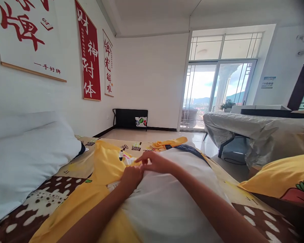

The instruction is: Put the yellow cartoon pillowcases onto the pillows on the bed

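A plump white pillow insert [172, 206] lies in front of me. Along its left side spreads a yellow printed pillowcase [106, 162], rumpled and partly over the pillow's near end. My left hand [133, 177] is closed in a fist at the fabric's edge, gripping the pillowcase where it meets the pillow. Just above and to the right, my right hand [155, 162] is bent with its fingers pinched at the same edge, touching the left hand. The exact bit of cloth between the right fingertips is partly hidden.
Another white pillow [40, 152] stands at the left on the patterned bed cover [60, 189]. Beyond the pillow lies bunched yellow cloth [171, 143]. A yellow carrot-print pillow [283, 177] is at the right, near a plastic-covered table [263, 121].
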A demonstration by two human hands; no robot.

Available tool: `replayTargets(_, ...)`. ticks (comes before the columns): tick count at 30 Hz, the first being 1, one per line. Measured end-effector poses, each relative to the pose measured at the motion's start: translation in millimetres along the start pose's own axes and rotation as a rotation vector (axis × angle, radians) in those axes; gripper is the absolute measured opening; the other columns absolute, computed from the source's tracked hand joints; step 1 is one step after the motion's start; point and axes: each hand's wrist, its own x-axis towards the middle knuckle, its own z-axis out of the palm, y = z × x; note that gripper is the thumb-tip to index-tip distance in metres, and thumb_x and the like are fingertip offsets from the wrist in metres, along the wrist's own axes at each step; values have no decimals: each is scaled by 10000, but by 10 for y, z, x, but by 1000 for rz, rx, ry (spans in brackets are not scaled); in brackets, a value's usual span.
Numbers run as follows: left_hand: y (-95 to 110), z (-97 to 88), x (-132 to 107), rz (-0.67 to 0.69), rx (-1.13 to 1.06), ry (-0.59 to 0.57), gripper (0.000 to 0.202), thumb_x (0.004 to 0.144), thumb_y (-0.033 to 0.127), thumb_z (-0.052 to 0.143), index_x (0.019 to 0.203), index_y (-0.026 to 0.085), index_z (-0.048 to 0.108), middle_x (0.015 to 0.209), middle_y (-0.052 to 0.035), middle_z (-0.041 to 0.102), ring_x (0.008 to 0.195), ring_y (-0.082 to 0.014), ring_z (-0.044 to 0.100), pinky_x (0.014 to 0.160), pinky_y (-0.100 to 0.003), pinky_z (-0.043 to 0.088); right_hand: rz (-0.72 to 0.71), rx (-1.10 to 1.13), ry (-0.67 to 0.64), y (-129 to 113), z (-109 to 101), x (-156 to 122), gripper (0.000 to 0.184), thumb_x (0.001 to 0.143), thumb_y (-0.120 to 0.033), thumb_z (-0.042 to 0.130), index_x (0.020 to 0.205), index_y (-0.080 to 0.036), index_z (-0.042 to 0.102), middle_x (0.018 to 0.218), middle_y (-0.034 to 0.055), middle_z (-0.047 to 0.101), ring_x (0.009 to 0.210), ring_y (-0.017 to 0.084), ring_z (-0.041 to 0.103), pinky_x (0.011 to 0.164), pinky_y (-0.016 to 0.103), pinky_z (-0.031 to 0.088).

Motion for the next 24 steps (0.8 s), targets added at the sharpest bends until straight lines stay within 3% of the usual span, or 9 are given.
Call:
replayTargets(1, 11, -26, -36, -7, 2, 22, 346, 940, 261, 283, 1038, 169, 602, 860, -112, 690, 821, -239, 671, 699, -334, 498, 87, -104, 110, 118, -114, 9, 379, 804, -367, 621, 1152, -219, 639, 1040, 60, 676, 979, 193, 595, 869, 302, 405)
replayTargets(2, 22, -49, -70, -14, 6, 45, 350, 944, 267, 271, 1042, 180, 595, 873, -103, 693, 822, -241, 671, 690, -336, 497, 163, -204, 126, 218, -183, -1, 426, 779, -415, 643, 1145, -197, 643, 1076, 96, 663, 1034, 234, 576, 914, 349, 378)
replayTargets(5, 35, -94, -158, -26, 12, 93, 337, 948, 313, 279, 1000, 200, 592, 858, -72, 698, 798, -236, 673, 651, -319, 491, 305, -358, -42, 345, -162, -152, 487, 816, -550, 536, 1025, -132, 675, 1006, 166, 673, 997, 302, 595, 899, 423, 370)
replayTargets(8, 23, -150, -205, -21, 29, 118, 359, 947, 353, 286, 945, 186, 604, 810, -77, 694, 750, -234, 672, 623, -312, 482, 296, -328, -85, 232, 7, -393, 571, 855, -624, 391, 998, -133, 645, 961, 166, 677, 922, 304, 617, 793, 395, 415)
replayTargets(11, 36, -286, -175, 26, 62, 131, 317, 925, 322, 343, 914, 154, 611, 799, -110, 676, 749, -256, 661, 642, -343, 483, 231, -262, -140, 32, 133, -559, 597, 786, -669, 456, 1042, -151, 605, 999, 156, 669, 915, 312, 617, 753, 386, 431)
replayTargets(14, 91, -470, -39, 125, 85, 134, 224, 872, 190, 405, 978, 134, 594, 911, -141, 652, 876, -282, 632, 708, -378, 483, 182, -206, -231, -139, 237, -585, 604, 725, -654, 525, 1060, -155, 590, 1009, 151, 671, 893, 320, 628, 748, 399, 444)
replayTargets(17, 186, -567, 162, 247, 86, 85, 253, 811, 87, 443, 1012, 132, 590, 1000, -147, 636, 986, -278, 600, 742, -359, 484, 153, -178, -258, -269, 358, -540, 557, 723, -616, 528, 1035, -160, 596, 976, 139, 682, 865, 308, 642, 754, 401, 452)
replayTargets(21, 355, -484, 373, 318, 65, 0, 204, 808, 93, 477, 952, 134, 616, 899, -136, 666, 906, -255, 645, 726, -338, 497, 163, -206, -213, -391, 495, -513, 436, 729, -455, 542, 1030, -144, 595, 959, 135, 686, 816, 287, 655, 722, 375, 470)
replayTargets(24, 491, -400, 415, 306, 46, 8, 205, 823, 123, 477, 985, 121, 602, 858, -148, 673, 862, -274, 662, 688, -353, 508, 164, -206, -146, -418, 607, -522, 421, 726, -395, 531, 1055, -141, 595, 1000, 135, 675, 815, 282, 649, 716, 368, 477)
